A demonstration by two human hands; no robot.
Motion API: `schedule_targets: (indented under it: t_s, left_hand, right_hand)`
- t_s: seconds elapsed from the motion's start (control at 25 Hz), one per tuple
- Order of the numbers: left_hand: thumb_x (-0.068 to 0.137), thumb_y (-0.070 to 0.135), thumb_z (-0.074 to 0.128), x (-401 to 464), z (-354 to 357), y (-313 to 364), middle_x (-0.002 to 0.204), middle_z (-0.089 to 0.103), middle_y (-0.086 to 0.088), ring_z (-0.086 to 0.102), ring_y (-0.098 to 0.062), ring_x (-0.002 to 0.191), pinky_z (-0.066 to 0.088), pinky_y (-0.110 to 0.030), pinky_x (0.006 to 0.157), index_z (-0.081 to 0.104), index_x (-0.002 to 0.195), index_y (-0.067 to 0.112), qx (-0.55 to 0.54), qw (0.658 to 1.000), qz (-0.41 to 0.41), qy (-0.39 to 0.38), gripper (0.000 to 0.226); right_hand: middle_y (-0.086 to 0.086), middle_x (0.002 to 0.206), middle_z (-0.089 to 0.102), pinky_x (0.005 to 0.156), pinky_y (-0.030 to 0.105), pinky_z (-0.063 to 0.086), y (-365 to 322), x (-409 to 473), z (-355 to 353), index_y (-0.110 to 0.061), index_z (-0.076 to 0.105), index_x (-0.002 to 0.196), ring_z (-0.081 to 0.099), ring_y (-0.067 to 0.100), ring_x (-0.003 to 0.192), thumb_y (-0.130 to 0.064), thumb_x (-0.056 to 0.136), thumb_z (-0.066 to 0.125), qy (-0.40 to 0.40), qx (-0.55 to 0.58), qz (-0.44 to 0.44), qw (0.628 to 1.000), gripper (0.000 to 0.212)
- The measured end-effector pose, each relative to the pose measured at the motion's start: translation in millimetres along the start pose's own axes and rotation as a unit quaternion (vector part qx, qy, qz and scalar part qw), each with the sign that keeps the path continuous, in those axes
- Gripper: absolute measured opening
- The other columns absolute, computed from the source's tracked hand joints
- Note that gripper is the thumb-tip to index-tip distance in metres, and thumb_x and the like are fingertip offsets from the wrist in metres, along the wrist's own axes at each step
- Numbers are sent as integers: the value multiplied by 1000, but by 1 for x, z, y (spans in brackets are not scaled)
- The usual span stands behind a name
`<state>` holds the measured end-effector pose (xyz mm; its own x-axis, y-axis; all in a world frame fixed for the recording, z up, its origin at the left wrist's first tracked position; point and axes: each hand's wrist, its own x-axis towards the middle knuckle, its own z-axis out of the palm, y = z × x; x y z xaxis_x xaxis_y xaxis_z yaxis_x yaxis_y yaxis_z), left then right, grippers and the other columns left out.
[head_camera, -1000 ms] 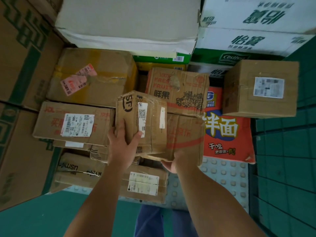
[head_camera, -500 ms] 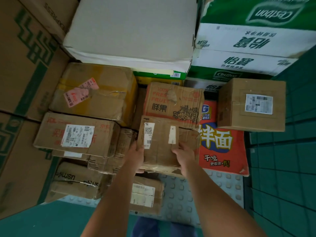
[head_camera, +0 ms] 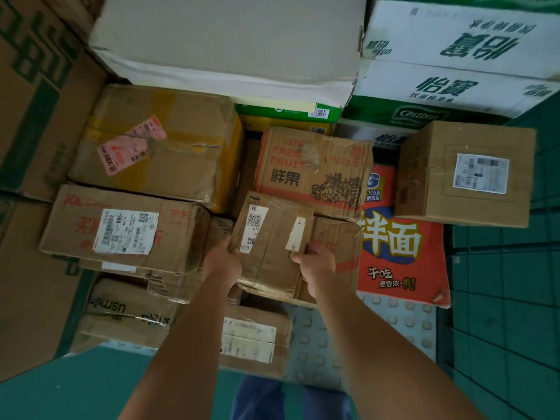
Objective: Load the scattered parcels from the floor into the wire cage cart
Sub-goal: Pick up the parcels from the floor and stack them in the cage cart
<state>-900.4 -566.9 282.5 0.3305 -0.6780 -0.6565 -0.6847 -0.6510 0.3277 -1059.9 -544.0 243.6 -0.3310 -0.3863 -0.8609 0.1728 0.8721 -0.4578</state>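
Small parcel (head_camera: 272, 247), brown cardboard w/ QR label + a narrow white sticker, sits in the middle of the pile, on top of another flattened brown carton (head_camera: 336, 253) that sticks out to its right. We see both hands on it. Left hand (head_camera: 221, 259) grips the parcel's left edge, fingers curled round the side. Right hand (head_camera: 316, 263) holds the near right corner, fingers bent over the top edge by the white sticker. So each grip is pinching the small parcel, not spread.

Behind it, touching: fresh fruit box (head_camera: 315, 171) w/ red print. Right of that: red noodle carton (head_camera: 400, 253), partly under a plain brown box (head_camera: 466, 174) w/ white shipping label. Left side: long JD-print box (head_camera: 124, 228) w/ large white label, and behind it a taped brown box (head_camera: 157, 147) w/ pink stickers. Nearer us, lower left: usmile box (head_camera: 127, 313); below the hands, a labelled brown parcel (head_camera: 254, 341).

Back row: big white carton (head_camera: 230, 40), and white-green water cases (head_camera: 454, 56) at upper right. Tall brown cartons w/ green print (head_camera: 33, 116) along the left.

Grey studded mat (head_camera: 363, 334) under the pile at lower right. Green wire mesh (head_camera: 503, 298) along the right edge. Can't tell if it's the cart wall.
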Motion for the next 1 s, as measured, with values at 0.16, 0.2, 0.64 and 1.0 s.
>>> schedule_targets:
  t_s: [0.16, 0.2, 0.64, 1.0]
  left_hand:
    - [101, 25, 42, -18, -20, 8, 110, 63, -10, 59, -27, 96, 48, -37, 76, 56, 118, 15, 21, 1000, 18, -14, 24]
    - [100, 25, 42, -26, -31, 13, 106, 64, -10, 60, -27, 96, 49, -38, 78, 58, 114, 15, 17, 999, 27, -13, 23]
    - [99, 14, 42, -153, -152, 42, 92, 62, 0, 54, -11, 65, 39, -18, 48, 57, 119, 17, -19, 976, 197, -94, 25]
    - [96, 12, 45, -260, -126, 15, 92, 61, -3, 61, -18, 78, 46, -27, 64, 58, 88, 20, 29, 946, 271, -173, 17]
  right_hand:
    - [9, 124, 62, 91, 30, 45, -19, -27, -15, -6, 59, 125, 58, 26, 114, -10, 85, 71, -5, -11, -1, 1000, 42]
    - [10, 123, 62, 90, 30, 44, -26, -38, -19, -6, 58, 128, 57, 26, 114, -13, 86, 71, -6, -10, 0, 1000, 44]
    - [11, 75, 60, 42, 20, 39, -50, -219, -70, -10, 59, 83, 54, 20, 58, -14, 94, 54, 58, 87, -84, 991, 13]
    - [12, 81, 62, 60, 30, 41, 22, -311, -138, -10, 61, 84, 55, 23, 69, -14, 94, 57, 42, 159, -106, 981, 12]
